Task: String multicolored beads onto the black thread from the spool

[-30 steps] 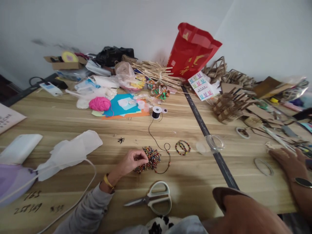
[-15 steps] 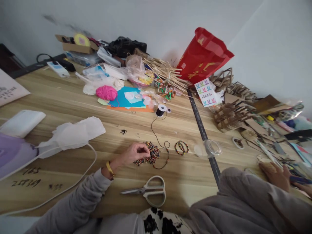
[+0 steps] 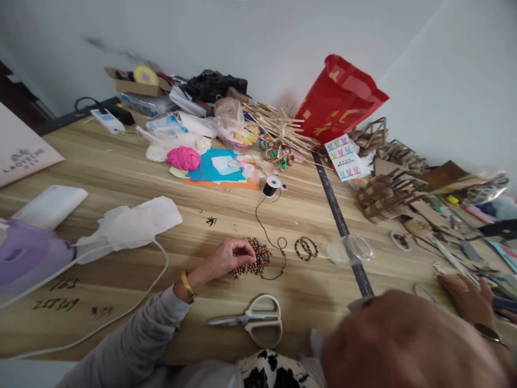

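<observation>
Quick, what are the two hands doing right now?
Left hand: fingers pinched together on the pile of beads.
Right hand: resting flat and open on the table, holding nothing visible.

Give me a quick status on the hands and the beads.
Left hand pinching at the bead pile. Right hand flat on the table by a ring, holding nothing. Scissors lie closed near the beads; black cord trails alongside.
</observation>
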Demonstrator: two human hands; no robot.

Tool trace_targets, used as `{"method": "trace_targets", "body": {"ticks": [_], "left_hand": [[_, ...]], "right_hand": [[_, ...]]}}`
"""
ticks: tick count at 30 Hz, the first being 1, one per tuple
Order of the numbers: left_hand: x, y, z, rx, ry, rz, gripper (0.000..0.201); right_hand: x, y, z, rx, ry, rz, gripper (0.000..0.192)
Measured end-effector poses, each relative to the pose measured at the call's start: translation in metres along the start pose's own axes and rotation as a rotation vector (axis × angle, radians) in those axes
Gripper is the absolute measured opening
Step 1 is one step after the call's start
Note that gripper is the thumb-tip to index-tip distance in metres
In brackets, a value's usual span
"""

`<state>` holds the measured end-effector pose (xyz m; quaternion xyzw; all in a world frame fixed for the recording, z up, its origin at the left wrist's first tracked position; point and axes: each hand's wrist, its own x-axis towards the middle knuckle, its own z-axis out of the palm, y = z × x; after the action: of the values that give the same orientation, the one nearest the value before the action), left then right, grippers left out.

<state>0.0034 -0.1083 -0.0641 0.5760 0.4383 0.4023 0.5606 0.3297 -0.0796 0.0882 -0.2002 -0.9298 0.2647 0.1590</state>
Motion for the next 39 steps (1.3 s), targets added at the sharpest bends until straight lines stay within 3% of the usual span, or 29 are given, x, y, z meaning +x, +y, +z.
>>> {"method": "trace_targets", "body": {"ticks": [3,4,6,10,13,17,25,39], "left_hand": [[-0.001,-0.001,0.0,-0.021,-0.002,0.007,0.018],[-0.001,-0.002,0.001,-0.026,0.0,0.005,0.018],[-0.001,-0.003,0.002,-0.027,0.016,0.009,0.018],[0.0,-0.006,0.005,-0.015,0.061,0.041,0.015],[0.002,-0.008,0.004,0.004,0.095,0.024,0.013],[0.003,-0.006,0.002,0.035,0.119,-0.003,0.011],[0.005,-0.006,0.001,0.082,0.149,-0.032,0.014],[0.007,-0.009,0.001,0.217,0.078,-0.065,0.015]], "right_hand": [[0.055,-0.006,0.053,0.092,-0.094,-0.045,0.021],[0.071,-0.004,0.069,0.162,-0.12,0.008,0.023],[0.093,0.004,0.099,0.255,0.013,0.18,0.022],[0.098,0.028,0.144,0.348,0.127,0.373,0.029],[0.093,0.037,0.166,0.369,0.226,0.348,0.022],[0.095,0.042,0.177,0.306,0.321,0.233,0.01],[0.097,0.054,0.179,0.218,0.378,0.054,0.013],[0.091,0.063,0.184,0.292,0.367,0.052,0.012]]}}
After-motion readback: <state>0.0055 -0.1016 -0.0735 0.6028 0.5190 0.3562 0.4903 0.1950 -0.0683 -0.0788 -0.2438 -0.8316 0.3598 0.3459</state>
